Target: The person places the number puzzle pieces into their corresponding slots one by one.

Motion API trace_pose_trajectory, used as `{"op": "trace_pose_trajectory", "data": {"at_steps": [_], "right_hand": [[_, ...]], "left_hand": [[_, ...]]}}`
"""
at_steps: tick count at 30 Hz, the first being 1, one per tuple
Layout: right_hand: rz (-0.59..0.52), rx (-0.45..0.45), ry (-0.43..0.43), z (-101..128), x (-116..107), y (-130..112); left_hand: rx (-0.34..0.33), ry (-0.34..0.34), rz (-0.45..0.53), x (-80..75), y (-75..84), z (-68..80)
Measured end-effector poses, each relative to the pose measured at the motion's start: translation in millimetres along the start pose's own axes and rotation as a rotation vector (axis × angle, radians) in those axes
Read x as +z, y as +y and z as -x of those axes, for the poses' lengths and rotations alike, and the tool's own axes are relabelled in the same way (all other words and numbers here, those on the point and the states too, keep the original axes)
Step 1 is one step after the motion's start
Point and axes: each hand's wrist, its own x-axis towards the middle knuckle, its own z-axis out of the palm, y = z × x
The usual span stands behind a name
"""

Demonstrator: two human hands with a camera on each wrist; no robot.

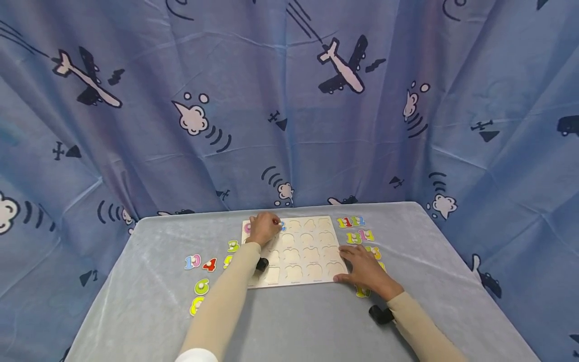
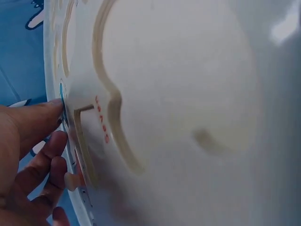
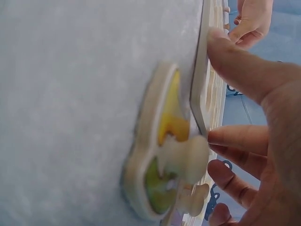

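My left hand (image 1: 264, 229) is over the back left of a pale wooden puzzle board (image 1: 294, 275) with shaped recesses. Its thumb and fingers pinch a small blue number piece (image 1: 283, 226); the left wrist view shows only the thin blue edge (image 2: 61, 94) by the thumb tip. Whether that piece is fully seated is unclear. A pink piece (image 1: 247, 228) lies in the board's back left corner. At the front right corner, my right hand (image 1: 364, 266) rests against the board, thumb and fingers on its edges. A yellow-and-green knobbed piece (image 3: 162, 188) lies beside that hand.
Loose number pieces lie left of the board, among them a blue-and-pink 10 (image 1: 192, 261), a red 4 (image 1: 209, 265) and a green 6 (image 1: 201, 286). More, such as 11 (image 1: 345, 222), stand along the right. A blue patterned curtain (image 1: 289, 125) hangs behind the grey-covered table (image 1: 298, 327).
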Motion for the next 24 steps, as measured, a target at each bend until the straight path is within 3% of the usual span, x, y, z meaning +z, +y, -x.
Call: {"op": "trace_pose_trajectory", "data": {"at_steps": [7, 16, 21, 24], "right_hand": [[0.001, 0.002, -0.012, -1, 1, -1], [0.002, 0.002, -0.015, -1, -2, 0], [0.003, -0.002, -0.010, 0, -3, -1], [0.004, -0.011, -0.010, -1, -4, -2]], "left_hand": [[0.007, 0.041, 0.147, -13.0, -7.9, 7.8], [-0.013, 0.117, 0.303, -52.6, -34.4, 31.7], [-0.036, 0.136, 0.294, -76.7, -54.0, 52.7], [-0.056, 0.114, 0.263, -85.7, -67.4, 64.1]]}}
